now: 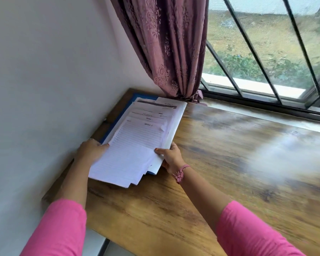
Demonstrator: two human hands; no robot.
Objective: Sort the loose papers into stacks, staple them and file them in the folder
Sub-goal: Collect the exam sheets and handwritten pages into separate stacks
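Note:
A fanned pile of loose white papers [137, 143], some lined and some printed, lies at the wooden table's far left corner. Under it shows the edge of a blue folder [116, 119]. My left hand [90, 150] grips the pile's left edge, thumb on top. My right hand [169, 157] pinches the pile's right edge near its front corner, thumb on the top sheet. The sheets are offset from each other, their front corners stepped. No stapler is in view.
The wooden table [220, 172] runs right along a barred window [266, 52]. A white wall [44, 80] borders the table's left side. A mauve curtain [170, 48] hangs to the tabletop just behind the papers. A small staple [174, 233] lies near the front edge.

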